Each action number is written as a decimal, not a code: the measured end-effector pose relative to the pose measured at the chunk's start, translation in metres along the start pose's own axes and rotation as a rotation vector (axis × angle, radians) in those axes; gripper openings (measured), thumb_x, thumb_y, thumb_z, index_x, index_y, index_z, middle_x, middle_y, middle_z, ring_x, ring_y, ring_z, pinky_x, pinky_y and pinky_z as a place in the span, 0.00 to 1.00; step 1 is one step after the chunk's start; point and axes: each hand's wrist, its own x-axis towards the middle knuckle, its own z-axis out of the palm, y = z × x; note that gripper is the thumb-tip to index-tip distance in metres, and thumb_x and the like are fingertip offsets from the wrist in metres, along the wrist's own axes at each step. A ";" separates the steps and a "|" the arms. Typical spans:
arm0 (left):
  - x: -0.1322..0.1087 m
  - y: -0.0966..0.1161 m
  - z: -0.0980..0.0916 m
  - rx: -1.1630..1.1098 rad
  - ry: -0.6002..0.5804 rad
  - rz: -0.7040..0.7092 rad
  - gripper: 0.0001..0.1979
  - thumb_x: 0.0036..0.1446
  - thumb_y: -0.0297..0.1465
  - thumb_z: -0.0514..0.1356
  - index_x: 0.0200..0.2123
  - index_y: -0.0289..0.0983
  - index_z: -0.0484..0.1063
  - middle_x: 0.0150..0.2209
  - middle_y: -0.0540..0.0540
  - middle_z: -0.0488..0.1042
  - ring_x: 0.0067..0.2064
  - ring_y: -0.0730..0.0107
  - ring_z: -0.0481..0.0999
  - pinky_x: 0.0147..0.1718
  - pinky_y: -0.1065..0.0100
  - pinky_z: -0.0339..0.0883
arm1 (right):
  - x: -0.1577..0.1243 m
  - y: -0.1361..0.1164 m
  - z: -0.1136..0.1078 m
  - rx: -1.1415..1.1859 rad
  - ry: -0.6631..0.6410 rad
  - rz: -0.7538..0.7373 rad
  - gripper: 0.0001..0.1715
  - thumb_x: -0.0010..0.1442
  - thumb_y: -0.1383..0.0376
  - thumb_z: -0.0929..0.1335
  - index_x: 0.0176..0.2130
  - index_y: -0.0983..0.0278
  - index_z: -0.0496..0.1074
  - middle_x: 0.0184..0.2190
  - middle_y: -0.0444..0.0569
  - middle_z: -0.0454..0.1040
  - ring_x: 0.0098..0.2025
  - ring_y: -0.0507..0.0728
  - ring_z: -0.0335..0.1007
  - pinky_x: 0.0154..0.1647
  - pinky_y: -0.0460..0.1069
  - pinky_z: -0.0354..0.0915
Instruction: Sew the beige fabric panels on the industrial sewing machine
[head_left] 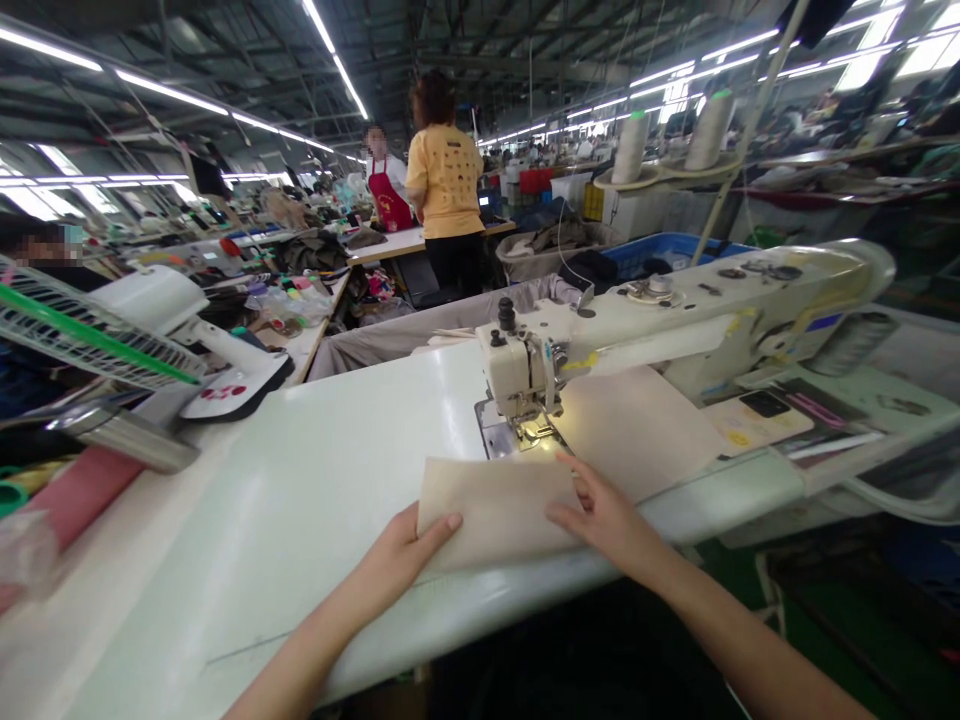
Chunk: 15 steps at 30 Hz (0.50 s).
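Note:
A beige fabric piece [495, 505] lies flat on the white sewing table [315, 470], its far edge just in front of the presser foot [534, 430] of a white sewing machine [675, 320]. My left hand [401, 555] grips the piece's near left corner, thumb on top and the other fingers hidden under the cloth. My right hand [600, 510] rests on the piece's right side with fingers stretched flat, pressing it to the table.
A white fan [112, 330] stands at the table's left. Two thread cones [667, 140] sit on a stand behind the machine. A grey fabric bin [420, 330] and blue crate [667, 250] lie beyond. Two people stand at a far table [390, 240].

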 end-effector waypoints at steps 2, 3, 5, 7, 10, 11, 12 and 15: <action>0.007 -0.004 0.007 0.055 0.125 -0.022 0.27 0.58 0.53 0.56 0.41 0.35 0.77 0.38 0.42 0.82 0.40 0.52 0.79 0.41 0.58 0.74 | 0.004 0.005 0.009 0.098 0.093 0.040 0.46 0.56 0.57 0.71 0.67 0.65 0.53 0.43 0.53 0.81 0.42 0.61 0.79 0.46 0.57 0.73; 0.009 -0.007 0.010 0.105 0.184 -0.011 0.26 0.57 0.53 0.56 0.40 0.36 0.77 0.37 0.42 0.81 0.39 0.52 0.79 0.41 0.58 0.73 | 0.004 0.007 0.013 0.118 0.129 0.031 0.47 0.56 0.56 0.71 0.67 0.65 0.52 0.44 0.54 0.80 0.43 0.61 0.79 0.47 0.57 0.72; 0.011 -0.014 0.017 0.206 0.283 0.013 0.24 0.57 0.52 0.54 0.36 0.38 0.75 0.34 0.43 0.80 0.37 0.53 0.78 0.40 0.58 0.72 | 0.004 0.010 0.017 0.109 0.178 0.000 0.42 0.58 0.56 0.69 0.65 0.65 0.53 0.44 0.54 0.80 0.43 0.61 0.78 0.47 0.56 0.71; 0.009 -0.019 0.023 0.280 0.371 0.024 0.20 0.57 0.50 0.53 0.32 0.39 0.72 0.31 0.44 0.77 0.34 0.55 0.76 0.37 0.58 0.70 | 0.003 0.012 0.018 0.045 0.182 -0.022 0.32 0.59 0.56 0.68 0.59 0.63 0.62 0.43 0.53 0.79 0.42 0.60 0.78 0.45 0.55 0.71; 0.004 -0.024 0.028 0.346 0.469 0.039 0.18 0.57 0.49 0.52 0.29 0.41 0.67 0.28 0.46 0.73 0.32 0.57 0.74 0.34 0.60 0.69 | 0.007 0.014 0.016 -0.153 0.168 -0.045 0.18 0.59 0.56 0.67 0.47 0.62 0.73 0.38 0.51 0.79 0.37 0.59 0.75 0.41 0.54 0.70; 0.003 -0.025 0.030 0.354 0.486 0.040 0.17 0.57 0.48 0.51 0.29 0.41 0.66 0.28 0.47 0.72 0.31 0.57 0.73 0.34 0.61 0.68 | 0.009 0.014 0.015 -0.216 0.170 -0.059 0.16 0.59 0.57 0.67 0.44 0.62 0.75 0.36 0.50 0.79 0.35 0.58 0.73 0.40 0.54 0.69; 0.002 -0.025 0.031 0.362 0.498 0.036 0.17 0.58 0.48 0.51 0.29 0.42 0.65 0.27 0.47 0.72 0.31 0.58 0.73 0.33 0.61 0.67 | 0.011 0.013 0.014 -0.263 0.173 -0.077 0.15 0.59 0.57 0.67 0.42 0.62 0.77 0.35 0.49 0.78 0.33 0.57 0.72 0.39 0.53 0.69; 0.002 -0.024 0.034 0.394 0.530 0.008 0.17 0.58 0.47 0.49 0.28 0.42 0.63 0.25 0.49 0.68 0.27 0.60 0.70 0.29 0.63 0.64 | 0.016 0.012 0.015 -0.328 0.169 -0.151 0.13 0.61 0.60 0.66 0.40 0.63 0.78 0.33 0.49 0.78 0.33 0.57 0.72 0.39 0.52 0.68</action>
